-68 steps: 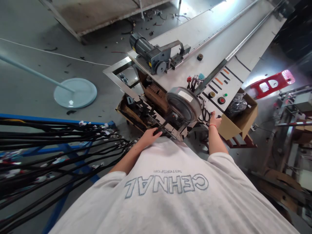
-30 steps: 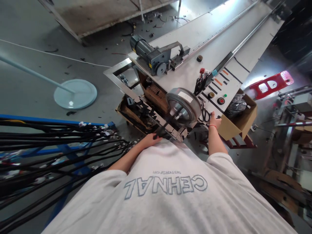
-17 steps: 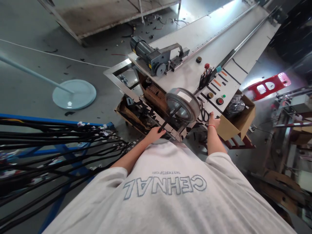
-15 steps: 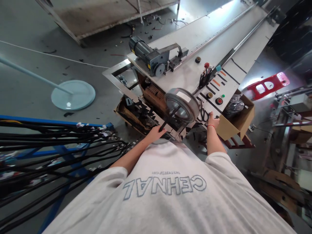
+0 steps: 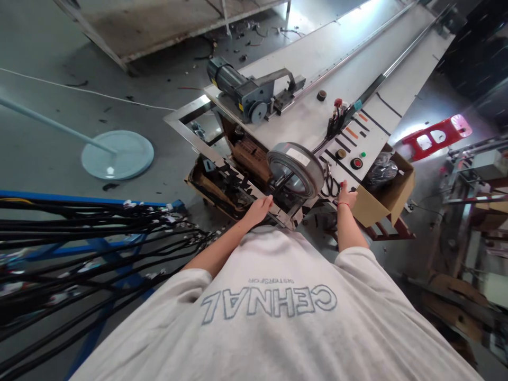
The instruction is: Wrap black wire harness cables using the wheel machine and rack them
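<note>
My left hand (image 5: 260, 209) is closed at the near end of a black cable bundle (image 5: 282, 182). The bundle runs through a large grey ring-shaped tape head (image 5: 297, 168) with a white label. Beyond the ring it stretches along the bench to a teal clamp (image 5: 357, 105), beside loose red and white connectors (image 5: 338, 102). My right hand (image 5: 347, 198) rests at the bench's near edge, close to black-handled scissors (image 5: 332, 185). A small red spot shows at its fingertips; whether the fingers grip anything is unclear.
A motor unit (image 5: 234, 87) sits on the white bench (image 5: 301, 124). Tape rolls and a red button (image 5: 356, 163) are nearby. An open cardboard box (image 5: 373, 203) stands right, a red stool (image 5: 436, 137) beyond it. Black cables hang on a blue rack (image 5: 91, 196) at left.
My left hand has shifted slightly up and right, towards the ring. The dark cable end that showed at its fingers is less visible. My right hand has stayed at the bench edge.
</note>
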Motion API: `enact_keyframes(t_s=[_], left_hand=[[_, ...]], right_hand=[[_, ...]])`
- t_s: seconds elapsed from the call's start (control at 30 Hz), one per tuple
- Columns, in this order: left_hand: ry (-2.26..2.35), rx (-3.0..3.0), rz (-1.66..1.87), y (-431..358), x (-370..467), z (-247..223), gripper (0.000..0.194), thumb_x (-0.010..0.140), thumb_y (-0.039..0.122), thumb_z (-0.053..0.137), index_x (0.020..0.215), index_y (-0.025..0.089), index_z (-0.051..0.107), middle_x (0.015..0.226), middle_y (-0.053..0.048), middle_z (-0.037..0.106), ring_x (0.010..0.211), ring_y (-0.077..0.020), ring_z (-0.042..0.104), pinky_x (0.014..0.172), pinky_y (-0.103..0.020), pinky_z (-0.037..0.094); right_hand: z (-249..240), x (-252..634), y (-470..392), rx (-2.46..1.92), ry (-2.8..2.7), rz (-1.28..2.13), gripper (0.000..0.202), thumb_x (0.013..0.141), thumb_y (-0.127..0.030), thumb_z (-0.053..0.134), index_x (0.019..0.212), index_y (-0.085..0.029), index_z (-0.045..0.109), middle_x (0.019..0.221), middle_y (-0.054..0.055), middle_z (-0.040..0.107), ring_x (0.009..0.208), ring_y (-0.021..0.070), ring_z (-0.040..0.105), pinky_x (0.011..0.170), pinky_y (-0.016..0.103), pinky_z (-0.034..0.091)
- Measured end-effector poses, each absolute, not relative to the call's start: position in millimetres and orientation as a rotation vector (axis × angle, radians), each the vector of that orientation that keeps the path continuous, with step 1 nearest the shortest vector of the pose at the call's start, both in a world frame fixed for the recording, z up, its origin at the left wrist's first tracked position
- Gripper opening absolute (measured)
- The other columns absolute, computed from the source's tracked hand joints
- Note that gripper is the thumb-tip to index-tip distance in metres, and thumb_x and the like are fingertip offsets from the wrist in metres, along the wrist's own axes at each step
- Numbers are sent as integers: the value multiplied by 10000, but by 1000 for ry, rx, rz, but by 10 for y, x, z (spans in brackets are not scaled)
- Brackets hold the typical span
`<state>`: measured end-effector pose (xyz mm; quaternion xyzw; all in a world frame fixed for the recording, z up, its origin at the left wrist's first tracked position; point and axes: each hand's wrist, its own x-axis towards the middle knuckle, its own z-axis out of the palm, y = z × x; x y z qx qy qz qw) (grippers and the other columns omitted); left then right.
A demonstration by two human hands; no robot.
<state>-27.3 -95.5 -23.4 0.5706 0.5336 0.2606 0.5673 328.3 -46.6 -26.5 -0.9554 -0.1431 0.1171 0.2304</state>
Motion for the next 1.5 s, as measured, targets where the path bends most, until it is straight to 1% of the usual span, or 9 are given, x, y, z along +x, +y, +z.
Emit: enact_keyframes(t_s=[0.13,0.27,0.4,0.63,0.8,0.97,1.13,1.3,1.5], left_hand=[[1225,1316,618,-940,-339,-240,518,865,643,369,701,179,530,508,34,430,481,-123,387,507,-258,326],[1185,1473,360,-1055,-615,-404,419,748,582,553,658,173,575,535,2,536,537,-156,489,553,-261,373],[1356,1494,144,-1275,-1001,-627,355,670,522,589,550,191,541,518,-13,532,554,-174,501,555,-266,360],[1403,1425,384,-1541,-1115,-319,450,737,584,480,551,175,507,506,14,464,542,-142,434,529,-247,321],[1403,1411,451,-1467,-918,-63,429,760,560,463,570,176,485,517,9,492,537,-139,439,526,-249,326],[1402,1424,518,-1323,-750,-98,414,777,542,460,574,182,477,525,0,498,530,-149,463,521,-257,331],[1409,1427,525,-1197,-589,-154,384,794,511,488,621,173,548,552,-8,545,572,-173,531,545,-259,390],[1418,1501,493,-1060,-446,-136,340,806,472,511,746,162,638,631,-27,617,653,-200,583,639,-280,450],[1343,1501,535,-993,-406,-180,369,836,484,500,935,152,628,857,-71,693,827,-224,624,802,-320,474]], right_hand=[[-267,3293,-471,-2618,-415,321,762,802,-728,553,1230,-98,526,1266,245,598,1229,357,561,1031,457,439],[-260,3290,-477,-2623,-421,333,758,813,-718,549,1239,-92,534,1265,243,601,1230,355,561,1035,456,439],[-252,3280,-485,-2640,-414,324,763,812,-722,546,1249,-97,527,1252,243,608,1220,352,570,1022,449,450],[-245,3268,-493,-2634,-420,336,762,827,-709,535,1272,-91,519,1268,242,601,1232,352,561,1028,456,441],[-241,3258,-494,-2627,-425,332,763,833,-700,537,1286,-86,513,1274,240,599,1220,352,569,1025,455,442],[-267,3260,-489,-2627,-414,326,773,825,-710,534,1287,-90,512,1293,241,586,1208,358,573,1019,465,439],[-290,3269,-484,-2633,-401,325,769,816,-714,540,1273,-96,515,1264,240,601,1191,360,583,1009,469,443],[-271,3253,-482,-2617,-396,341,743,819,-698,554,1256,-99,521,1228,235,617,1192,349,585,1011,460,446],[-180,3255,-489,-2576,-451,407,729,849,-617,582,1295,-47,495,1280,260,579,1222,333,556,1039,418,427]])
